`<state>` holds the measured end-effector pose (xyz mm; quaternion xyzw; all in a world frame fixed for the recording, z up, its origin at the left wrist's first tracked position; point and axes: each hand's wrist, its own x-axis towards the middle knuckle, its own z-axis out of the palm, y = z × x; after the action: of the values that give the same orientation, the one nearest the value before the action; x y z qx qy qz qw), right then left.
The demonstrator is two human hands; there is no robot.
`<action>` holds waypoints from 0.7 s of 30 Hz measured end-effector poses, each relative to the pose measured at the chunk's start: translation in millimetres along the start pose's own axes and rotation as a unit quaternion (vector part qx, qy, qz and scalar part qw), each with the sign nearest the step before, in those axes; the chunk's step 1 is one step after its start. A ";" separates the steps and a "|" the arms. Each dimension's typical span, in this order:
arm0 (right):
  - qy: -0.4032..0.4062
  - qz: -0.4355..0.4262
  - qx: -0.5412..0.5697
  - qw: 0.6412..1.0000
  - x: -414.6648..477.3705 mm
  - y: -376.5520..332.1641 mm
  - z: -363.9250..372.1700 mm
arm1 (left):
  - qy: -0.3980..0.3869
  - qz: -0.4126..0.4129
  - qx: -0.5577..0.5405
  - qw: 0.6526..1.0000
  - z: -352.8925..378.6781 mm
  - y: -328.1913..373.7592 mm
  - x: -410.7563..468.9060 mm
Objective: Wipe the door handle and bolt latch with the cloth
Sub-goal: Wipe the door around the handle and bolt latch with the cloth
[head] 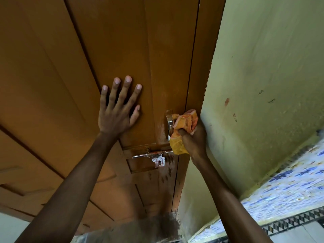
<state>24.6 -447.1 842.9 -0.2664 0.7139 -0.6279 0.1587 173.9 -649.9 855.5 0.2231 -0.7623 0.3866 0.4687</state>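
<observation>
Left hand (117, 109) lies flat with fingers spread, steadying the door (87, 67), while right hand (192, 139), clenched on the cloth (182, 127), rubs the handle (169, 122) above the bolt latch (150, 154)

The door handle (169, 125) sits upright on the door (108, 50), close to the door's right edge. Touching the handle's right side is the cloth (182, 130), bunched in the right hand (193, 139), which lies below and right of the handle, against the wall (263, 76). The wall stands right of the handle, past the door frame (208, 58). The left hand (117, 109) lies flat on the door, left of the handle and apart from it. The bolt latch (152, 154) runs crosswise just below the handle. The tiled band (289, 190) lies far below and right of the handle.
</observation>
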 end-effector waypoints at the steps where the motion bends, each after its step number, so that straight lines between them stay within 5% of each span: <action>1: -0.026 0.005 -0.008 1.000 0.3 0.3 -1.6 | 0.000 0.001 0.000 1.000 0.0 0.2 0.0; 5: -0.150 0.079 -0.003 0.986 7.7 0.1 -9.7 | 0.003 -0.001 -0.006 1.000 -0.5 0.6 1.1; 13: -0.207 0.135 0.069 0.966 17.9 3.1 -9.9 | -0.003 -0.004 -0.009 1.000 0.0 1.2 -0.7; 18: -0.238 0.068 -0.087 0.965 9.9 15.5 -2.5 | -0.006 -0.004 -0.013 1.000 -0.7 -0.6 1.3; 21: -0.187 0.002 -0.210 0.960 7.8 31.4 7.4 | -0.007 -0.001 -0.010 1.000 -0.9 -0.7 0.0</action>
<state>16.8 -455.4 811.7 -0.4047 0.7879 -0.4023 0.2315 174.9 -649.6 856.0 0.2220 -0.7694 0.3769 0.4655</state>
